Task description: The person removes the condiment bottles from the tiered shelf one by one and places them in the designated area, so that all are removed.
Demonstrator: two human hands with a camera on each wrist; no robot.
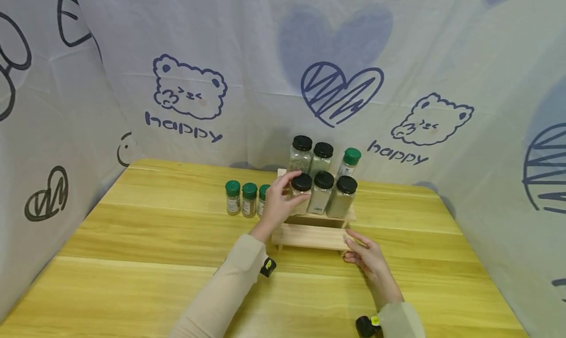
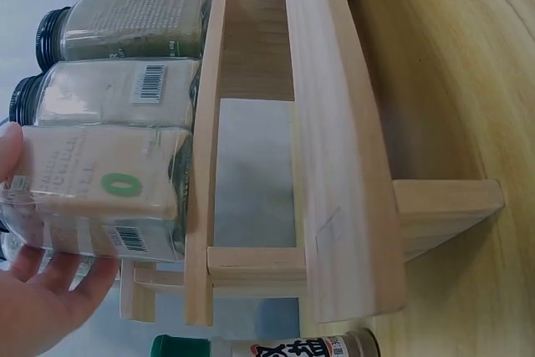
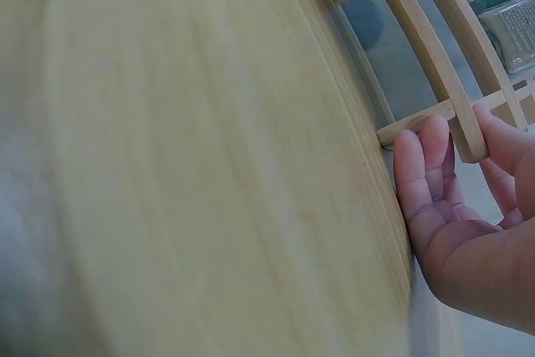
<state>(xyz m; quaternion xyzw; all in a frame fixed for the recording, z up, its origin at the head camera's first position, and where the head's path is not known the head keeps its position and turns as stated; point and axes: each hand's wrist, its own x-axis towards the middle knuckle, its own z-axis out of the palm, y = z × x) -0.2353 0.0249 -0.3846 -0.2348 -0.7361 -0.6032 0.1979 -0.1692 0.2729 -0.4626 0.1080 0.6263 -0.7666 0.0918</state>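
Note:
A stepped wooden rack (image 1: 309,236) stands mid-table. Its top step carries two black-lidded jars and a green-lidded one (image 1: 349,163); three black-lidded jars fill the middle step, and the lowest step is bare. My left hand (image 1: 283,195) grips the leftmost middle-step jar (image 1: 302,190), a black-lidded jar of pale spice; in the left wrist view my fingers (image 2: 50,286) curl round this jar (image 2: 100,190). My right hand (image 1: 360,247) rests with straight fingers against the right end of the lowest step; the right wrist view shows its fingers (image 3: 422,181) beside a rack slat (image 3: 435,39).
Three small green-lidded jars (image 1: 247,198) stand in a row on the yellow wooden table (image 1: 132,249), just left of the rack. Printed cloth walls (image 1: 194,92) close in the back and both sides. One lies at the bottom of the left wrist view (image 2: 284,346).

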